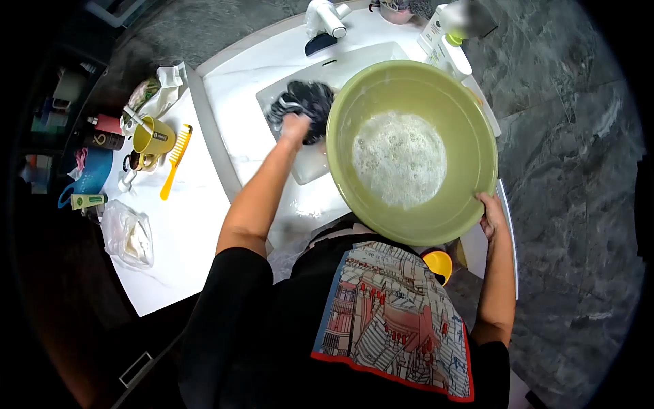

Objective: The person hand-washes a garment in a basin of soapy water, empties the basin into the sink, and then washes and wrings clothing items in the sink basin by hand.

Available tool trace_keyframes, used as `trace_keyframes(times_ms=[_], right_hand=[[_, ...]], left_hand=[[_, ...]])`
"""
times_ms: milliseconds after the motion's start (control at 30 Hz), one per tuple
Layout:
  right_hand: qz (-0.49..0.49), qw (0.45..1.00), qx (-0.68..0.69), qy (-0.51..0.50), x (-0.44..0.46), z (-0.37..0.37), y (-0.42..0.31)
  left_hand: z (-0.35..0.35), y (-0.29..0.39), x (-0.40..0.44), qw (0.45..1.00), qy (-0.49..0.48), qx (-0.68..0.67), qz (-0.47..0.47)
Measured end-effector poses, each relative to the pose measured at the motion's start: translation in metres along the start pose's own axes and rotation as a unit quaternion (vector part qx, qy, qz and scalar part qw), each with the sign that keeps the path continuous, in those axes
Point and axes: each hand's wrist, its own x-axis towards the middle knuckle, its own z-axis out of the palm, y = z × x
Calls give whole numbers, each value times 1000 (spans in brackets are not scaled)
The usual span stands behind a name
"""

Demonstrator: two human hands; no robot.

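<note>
My left hand point(296, 127) is closed on a wet, dark cloth point(303, 101) with pale streaks, bunched in the white sink point(269, 92). Its fingertips are blurred and partly lost in the cloth. A large yellow-green basin point(412, 228) overlaps the right part of the sink and the counter's front edge. White, foamy water point(400, 159) covers its bottom. Near the basin's lower right, my right hand point(492, 215) grips the rim, with the thumb on top and the other fingers mostly underneath.
A white faucet point(328, 19) stands behind the sink. Bottles point(455, 58) sit at the back right. On the left counter are a yellow mug point(153, 136), a yellow comb point(176, 161) and a plastic bag point(128, 235). Below the basin is a small yellow container point(438, 263).
</note>
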Motion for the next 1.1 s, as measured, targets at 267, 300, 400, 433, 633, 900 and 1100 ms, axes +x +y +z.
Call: trace_keyframes(times_ms=[267, 300, 400, 433, 633, 900, 1100], right_hand=[[47, 996, 57, -46, -16, 30, -32], [52, 994, 45, -80, -10, 19, -29], [70, 987, 54, -132, -20, 29, -38], [85, 984, 90, -131, -27, 36, -50], [104, 962, 68, -241, -60, 95, -112], [47, 907, -44, -416, -107, 245, -145], [66, 829, -113, -544, -158, 332, -134]], left_hand=[[36, -85, -17, 861, -257, 384, 212], [39, -70, -31, 867, -223, 400, 195], [31, -56, -56, 884, -164, 394, 190], [28, -55, -64, 888, -147, 389, 194], [16, -59, -109, 902, -84, 356, 231], [8, -72, -146, 900, -42, 355, 248], [11, -75, -153, 901, -17, 359, 245]])
